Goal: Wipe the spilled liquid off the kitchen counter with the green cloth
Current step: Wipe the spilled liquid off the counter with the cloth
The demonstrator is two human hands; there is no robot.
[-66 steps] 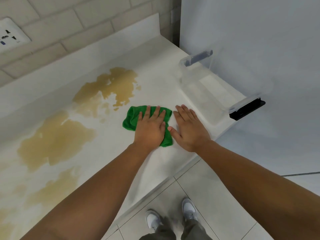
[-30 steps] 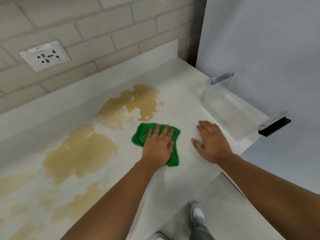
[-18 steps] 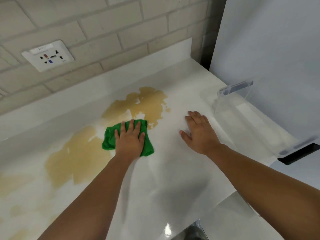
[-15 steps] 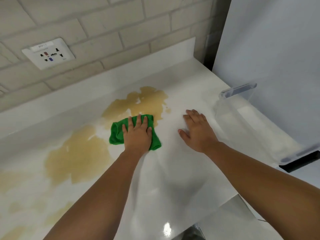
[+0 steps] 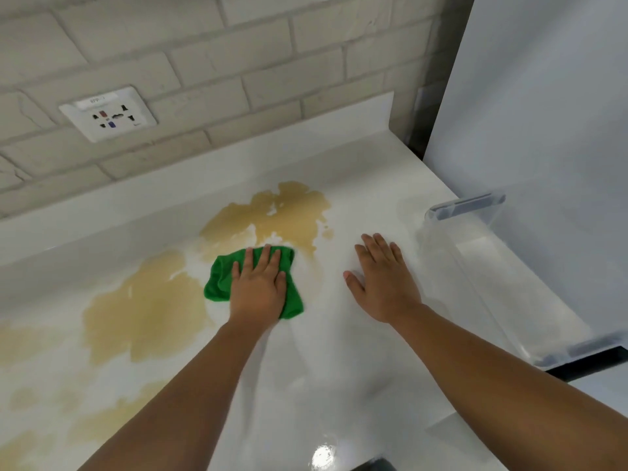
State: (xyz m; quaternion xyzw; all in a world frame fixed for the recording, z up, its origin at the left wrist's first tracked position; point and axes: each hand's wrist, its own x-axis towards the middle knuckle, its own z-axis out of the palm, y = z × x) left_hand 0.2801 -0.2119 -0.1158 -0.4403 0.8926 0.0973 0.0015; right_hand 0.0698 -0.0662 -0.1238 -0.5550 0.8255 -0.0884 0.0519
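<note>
Green cloth (image 5: pixel 217 283), only one, pressed under flat left hand (image 5: pixel 258 290); right hand (image 5: pixel 384 283) flat on counter (image 5: pixel 323 355).

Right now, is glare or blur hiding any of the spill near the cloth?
Head view: one bright glare spot on the counter near the front edge, clear of the spilled liquid; head view: slight motion blur softens the left hand and green cloth, yet the brown patches read plainly.
</note>
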